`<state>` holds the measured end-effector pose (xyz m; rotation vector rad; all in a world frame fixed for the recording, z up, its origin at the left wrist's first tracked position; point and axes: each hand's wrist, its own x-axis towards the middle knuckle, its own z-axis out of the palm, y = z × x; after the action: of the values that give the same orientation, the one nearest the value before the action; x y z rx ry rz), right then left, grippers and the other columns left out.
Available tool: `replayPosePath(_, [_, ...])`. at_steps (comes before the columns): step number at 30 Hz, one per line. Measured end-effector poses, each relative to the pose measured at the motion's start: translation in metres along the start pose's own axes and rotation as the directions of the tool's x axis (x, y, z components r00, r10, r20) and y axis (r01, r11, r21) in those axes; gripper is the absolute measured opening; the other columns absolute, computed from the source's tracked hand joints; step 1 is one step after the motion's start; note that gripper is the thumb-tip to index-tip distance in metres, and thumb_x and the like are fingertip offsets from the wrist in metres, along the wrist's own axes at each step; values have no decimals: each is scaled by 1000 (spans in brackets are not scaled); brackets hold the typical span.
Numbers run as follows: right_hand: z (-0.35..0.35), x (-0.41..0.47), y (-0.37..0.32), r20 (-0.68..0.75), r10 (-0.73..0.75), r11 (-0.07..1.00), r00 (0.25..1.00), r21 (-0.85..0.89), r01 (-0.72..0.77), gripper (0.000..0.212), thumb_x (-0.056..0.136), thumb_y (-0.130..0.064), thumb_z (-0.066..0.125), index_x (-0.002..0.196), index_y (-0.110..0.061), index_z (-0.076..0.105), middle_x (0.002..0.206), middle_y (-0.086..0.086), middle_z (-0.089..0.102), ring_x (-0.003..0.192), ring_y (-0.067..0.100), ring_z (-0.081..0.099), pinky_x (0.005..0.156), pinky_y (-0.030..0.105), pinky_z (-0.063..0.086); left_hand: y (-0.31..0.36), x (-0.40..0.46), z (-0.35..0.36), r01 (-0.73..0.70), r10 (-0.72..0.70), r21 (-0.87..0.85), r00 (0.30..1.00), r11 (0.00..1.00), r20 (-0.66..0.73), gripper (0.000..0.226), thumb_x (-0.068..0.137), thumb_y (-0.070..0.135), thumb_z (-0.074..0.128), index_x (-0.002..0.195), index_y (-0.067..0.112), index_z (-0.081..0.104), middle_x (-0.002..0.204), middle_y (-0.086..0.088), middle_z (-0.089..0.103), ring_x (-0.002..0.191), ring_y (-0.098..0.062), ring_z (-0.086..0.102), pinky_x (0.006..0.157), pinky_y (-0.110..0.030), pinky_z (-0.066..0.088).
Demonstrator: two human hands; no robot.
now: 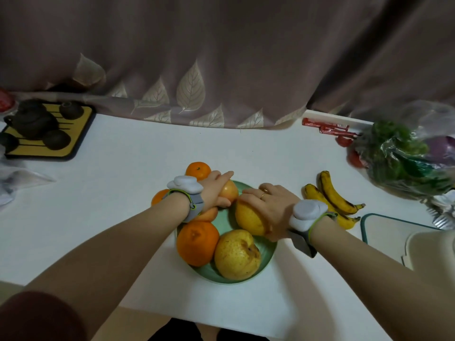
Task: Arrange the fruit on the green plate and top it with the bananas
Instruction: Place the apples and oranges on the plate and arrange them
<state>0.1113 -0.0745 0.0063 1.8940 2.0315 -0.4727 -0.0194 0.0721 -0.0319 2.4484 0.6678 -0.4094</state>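
A green plate [267, 257] sits at the middle of the white table. On it lie a large orange [197, 243] and a yellow pear [236, 255] at the front. My left hand [216, 190] grips a small pinkish apple [230, 191] at the plate's back. My right hand [269, 207] grips a second yellow pear [248, 219] on the plate's right side. Another orange fruit [208, 214] is partly hidden under my left wrist. Two oranges lie off the plate: one behind it [197, 169], one to its left [158, 196]. Two bananas [334, 196] lie on the table to the right.
A yellow tray with a dark teapot [29, 120] and cups stands at the back left. A plastic bag of greens [403, 158] and red packets [327, 127] occupy the back right. A teal-rimmed container [364, 226] sits near right. A curtain hangs behind the table.
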Motion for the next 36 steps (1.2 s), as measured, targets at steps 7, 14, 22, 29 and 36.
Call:
replayPosePath(7, [13,-12,11,-41,274,792,961,577,-201,117,66,-50,74,146,-26,-8,157,5,7,144,27,13,116,35,16,-2,1,-6,33,-32,-48,999,998,13,90,82,35,64,144,8,4,150,-17,23,135,-32,28,108,-37,28])
replayPosePath(14, [17,-1,1,29,292,836,956,477,-270,112,61,-41,80,144,-26,7,145,9,26,118,34,50,96,40,45,-4,-3,-4,-43,43,-16,999,999,22,84,88,31,56,144,10,-4,155,-13,10,136,-31,28,108,-36,29])
replayPosePath(22, [-7,12,9,111,130,991,985,21,-133,104,60,-35,76,139,-36,9,138,6,30,111,33,42,91,43,43,-5,-2,-3,-101,101,76,995,992,12,83,87,31,57,144,17,-1,156,-8,6,134,-31,32,101,-37,39])
replayPosePath(29, [-10,16,-3,138,216,970,967,80,-228,121,65,-29,78,145,-28,-13,148,7,23,132,31,27,105,40,30,4,-2,-6,-77,96,364,995,928,-34,86,80,47,55,144,30,0,156,-7,9,132,-35,33,96,-40,40])
replayPosePath(36, [30,-58,-53,-328,619,648,714,727,-228,48,77,-54,44,102,-14,53,102,8,58,90,25,56,77,38,47,22,-16,-8,-425,431,212,902,880,19,67,78,46,29,142,26,22,153,-4,23,139,-23,24,112,-39,23])
